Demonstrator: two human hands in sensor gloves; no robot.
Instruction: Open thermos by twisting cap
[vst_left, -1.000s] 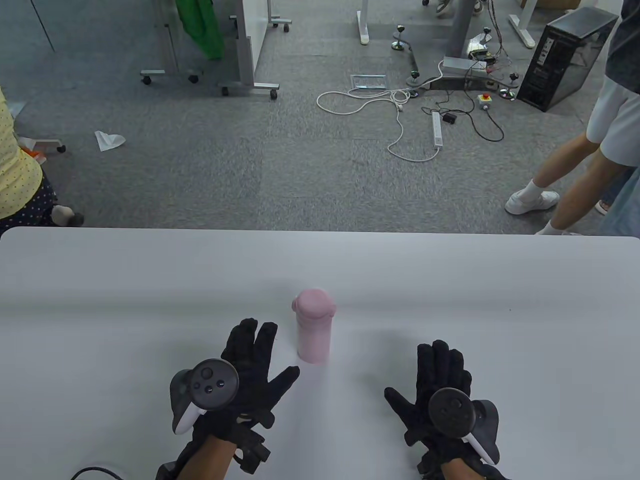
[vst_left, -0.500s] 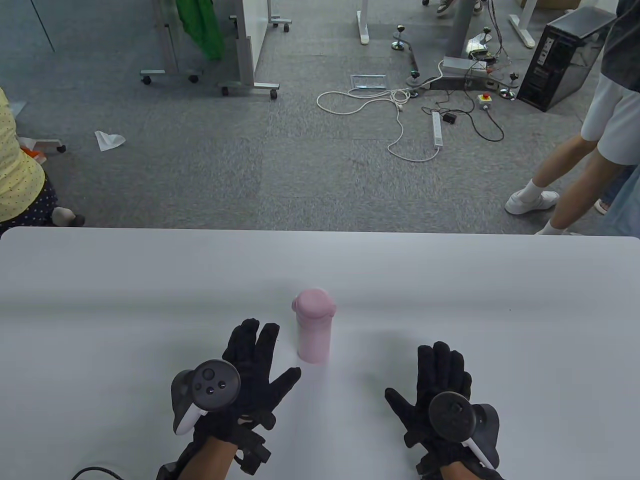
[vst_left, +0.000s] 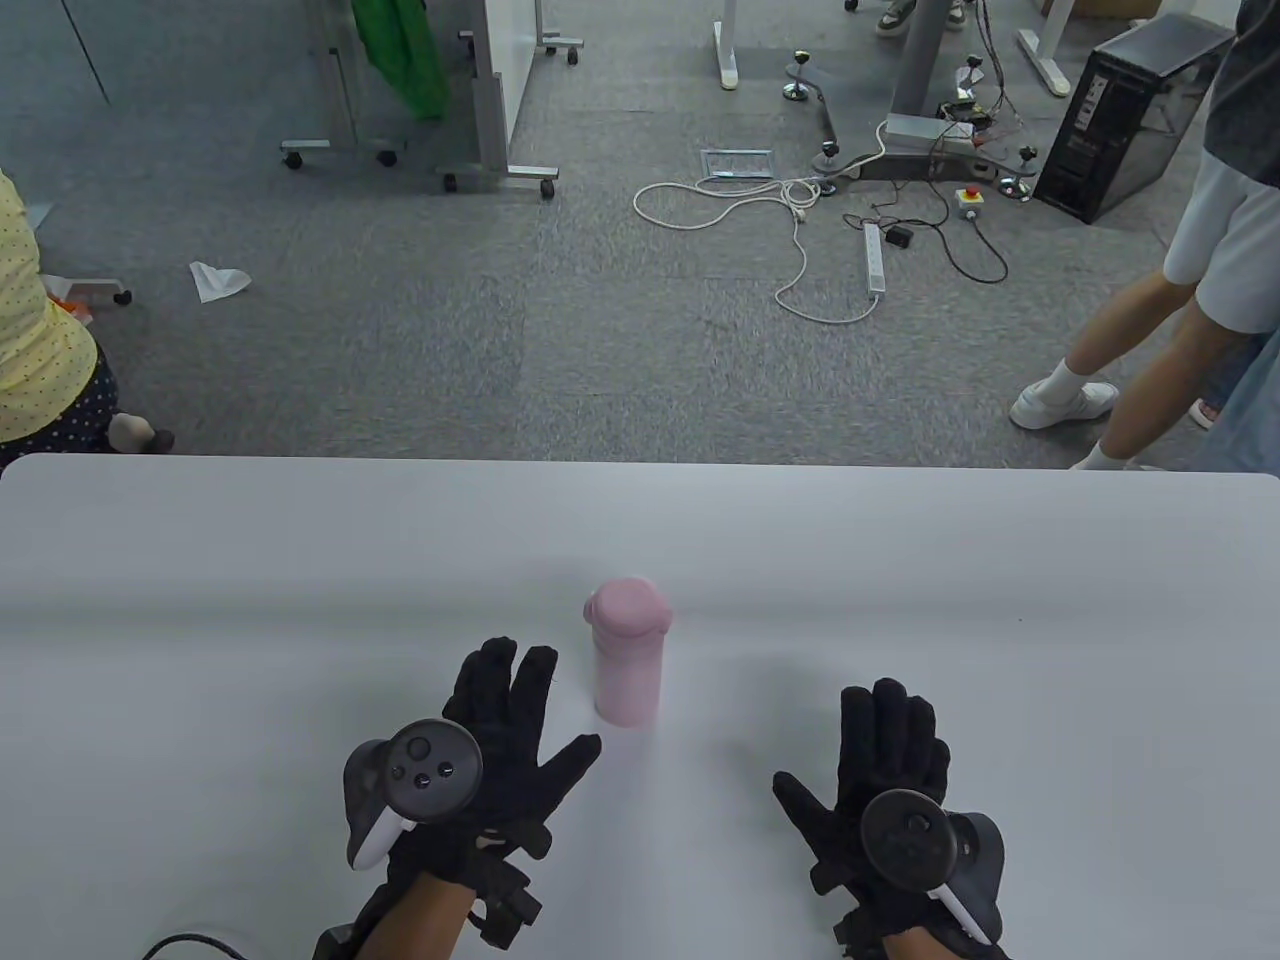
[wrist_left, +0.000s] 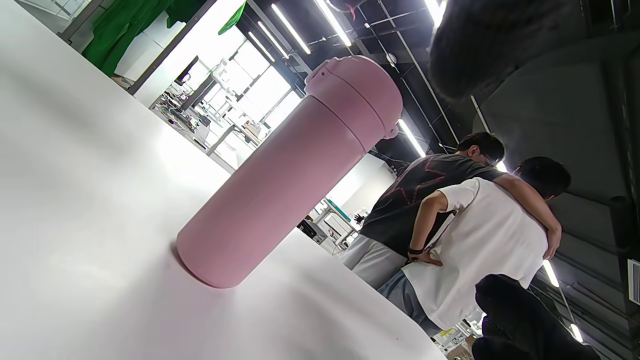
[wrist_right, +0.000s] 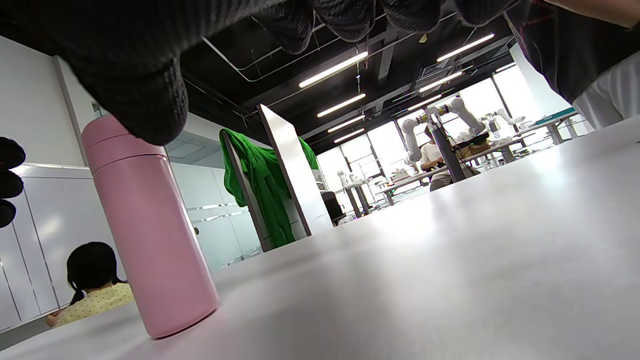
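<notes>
Fingers (vst_left: 505, 690) of left hand (vst_left: 495, 760) spread wide and flat over the table (vst_left: 200, 600), holding nothing; same for right hand (vst_left: 880, 775), palm down, fingers loosely splayed, touching no object. From the table view: pink thermos (vst_left: 628, 665) standing upright on the table, long axis vertical, cap (vst_left: 626, 608) on top and apparently closed. Thermos just ahead of and to the right of the left hand, close beside its fingertips but not touching; right hand well apart from the thermos, off to its right and nearer the table's front edge. Left hand clearly the nearer.

From the left wrist view: thermos (wrist_left: 290, 175) filling the middle, tilted only by the camera, cap (wrist_left: 357, 95) seated on the body, a gloved fingertip (wrist_left: 480, 45) hanging clear of it.

From the right wrist view: thermos (wrist_right: 150, 235) off to the left, base on the table, gloved fingers (wrist_right: 345, 17) overhead, gripping nothing.
</notes>
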